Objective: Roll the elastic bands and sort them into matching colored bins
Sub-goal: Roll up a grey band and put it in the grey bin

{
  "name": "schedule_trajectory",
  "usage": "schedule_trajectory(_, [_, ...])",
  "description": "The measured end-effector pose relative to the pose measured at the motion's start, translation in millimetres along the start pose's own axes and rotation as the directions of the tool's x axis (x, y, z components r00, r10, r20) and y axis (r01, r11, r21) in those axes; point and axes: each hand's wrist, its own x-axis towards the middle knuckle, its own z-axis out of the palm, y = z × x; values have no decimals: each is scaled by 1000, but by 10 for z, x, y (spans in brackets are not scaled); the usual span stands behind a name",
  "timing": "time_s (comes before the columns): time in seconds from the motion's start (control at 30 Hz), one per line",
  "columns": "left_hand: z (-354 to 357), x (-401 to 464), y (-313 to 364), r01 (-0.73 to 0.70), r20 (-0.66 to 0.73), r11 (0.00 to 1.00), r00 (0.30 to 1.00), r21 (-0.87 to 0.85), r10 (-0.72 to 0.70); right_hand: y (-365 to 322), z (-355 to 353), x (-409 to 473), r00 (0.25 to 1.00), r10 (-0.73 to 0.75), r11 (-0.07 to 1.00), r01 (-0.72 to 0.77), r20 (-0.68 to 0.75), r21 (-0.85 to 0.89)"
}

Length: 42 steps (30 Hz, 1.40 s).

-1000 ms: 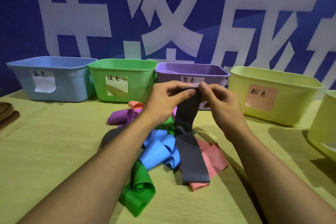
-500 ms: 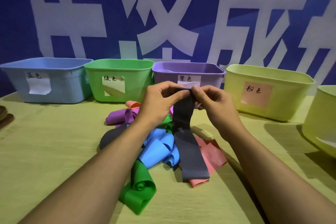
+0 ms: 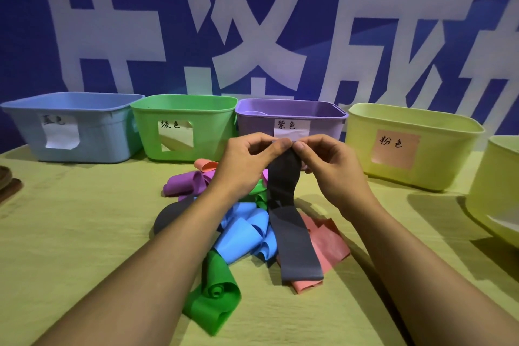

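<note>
Dark grey band (image 3: 283, 205) pinched at top end by left hand (image 3: 247, 166) and right hand (image 3: 334, 174), frame centre; five bins (image 3: 182, 109) lined across background

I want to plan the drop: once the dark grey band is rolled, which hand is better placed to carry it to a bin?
Hard to say: left hand and right hand both pinch the dark grey band, and no grey bin shows.

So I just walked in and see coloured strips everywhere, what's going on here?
A person is sorting elastic bands. Both hands, left hand and right hand, pinch the top end of a dark grey band, whose lower end trails over the pile on the table. It is not visibly rolled yet. Labelled bins wait behind.
</note>
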Motion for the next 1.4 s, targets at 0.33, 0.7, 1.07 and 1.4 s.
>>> schedule_trajectory(0.33, [5,13,-19,24,-15,1000,1000,-6,-24,20,1,6,1000,-28,999,28,11,-20])
schedule_trajectory(0.7, [5,28,-57,17,1,997,1000,-79,-17,64,-6,25,1000,-31,999,31,3,-22])
schedule_trajectory(1.07, [-12,9,-50,2,13,995,1000,-98,0,76,-27,29,999,27,997,-29,20,71])
schedule_trajectory(1.4, [9,6,-32,-12,33,995,999,-103,16,32,1,31,990,136,991,-136,-33,1])
